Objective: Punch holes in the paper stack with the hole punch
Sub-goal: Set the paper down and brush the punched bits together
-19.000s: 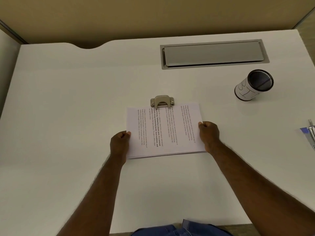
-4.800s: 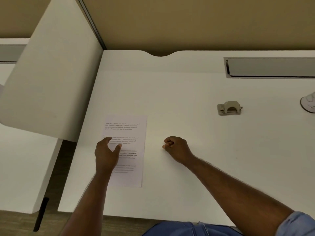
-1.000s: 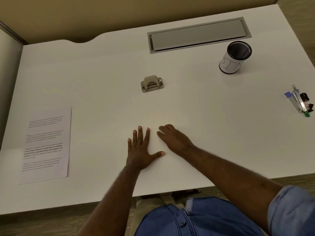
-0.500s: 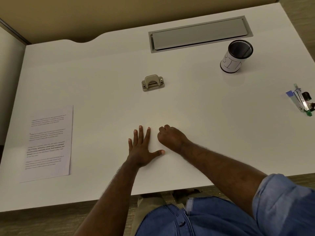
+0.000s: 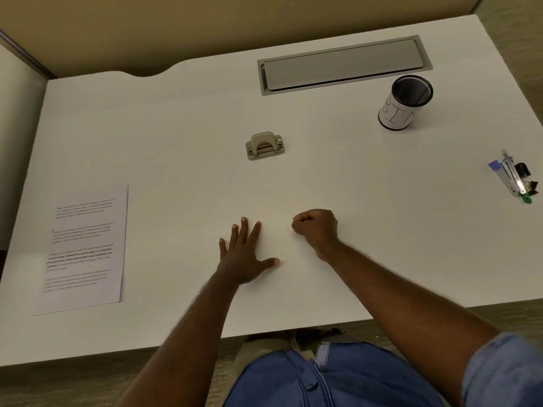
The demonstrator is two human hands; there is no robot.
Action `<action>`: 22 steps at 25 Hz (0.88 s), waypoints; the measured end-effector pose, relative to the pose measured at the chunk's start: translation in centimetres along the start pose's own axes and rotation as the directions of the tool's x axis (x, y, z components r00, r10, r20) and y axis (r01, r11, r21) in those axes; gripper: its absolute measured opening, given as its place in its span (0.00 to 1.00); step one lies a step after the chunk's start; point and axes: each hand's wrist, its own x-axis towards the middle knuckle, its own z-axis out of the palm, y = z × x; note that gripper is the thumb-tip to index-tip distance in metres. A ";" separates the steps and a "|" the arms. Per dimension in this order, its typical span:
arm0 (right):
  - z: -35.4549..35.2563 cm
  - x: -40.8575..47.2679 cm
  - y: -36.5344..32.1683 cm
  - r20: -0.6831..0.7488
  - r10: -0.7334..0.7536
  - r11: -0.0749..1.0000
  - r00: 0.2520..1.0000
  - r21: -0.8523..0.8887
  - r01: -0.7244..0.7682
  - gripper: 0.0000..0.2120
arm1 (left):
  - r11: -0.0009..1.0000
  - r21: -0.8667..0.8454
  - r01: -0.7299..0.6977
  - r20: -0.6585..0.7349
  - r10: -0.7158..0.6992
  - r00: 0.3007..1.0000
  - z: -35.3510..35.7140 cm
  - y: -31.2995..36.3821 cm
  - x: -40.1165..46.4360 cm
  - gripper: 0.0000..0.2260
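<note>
Since half a second ago the right hand (image 5: 316, 230) has curled from a loose bend into a closed fist that holds nothing, and the paper stack (image 5: 83, 248) and hole punch (image 5: 265, 145) have stayed where they were.

Head view: the left hand (image 5: 245, 255) lies flat on the desk (image 5: 176, 113), fingers spread wide and empty, near the front edge. The paper stack sits by the desk's left edge toward the front corner, well apart from both hands. The hole punch stands mid-desk, apart from the paper. A pen cup (image 5: 404, 104) and a stapler (image 5: 514, 180) sit toward the right edge.

Risk, as I judge it: the stack lies close to the left edge, so a careless sideways reach could slide sheets off or fan them out of alignment, leaving holes that would not line up.
</note>
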 end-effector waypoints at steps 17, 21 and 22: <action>-1.8 -4.5 2.9 0.087 0.313 0.556 0.946 0.791 -0.256 0.07 | 0.940 -0.269 -0.211 -0.356 0.106 0.928 -0.9 4.1 4.8 0.08; -1.4 -5.1 4.0 0.051 0.333 0.521 0.941 0.822 -0.229 0.07 | 0.967 -0.184 -0.176 -0.336 0.106 0.936 -1.5 4.7 5.3 0.05; -1.2 -5.2 4.2 0.043 0.340 0.520 0.939 0.824 -0.226 0.06 | 0.975 -0.141 -0.172 -0.330 0.117 0.937 -1.5 4.8 5.5 0.04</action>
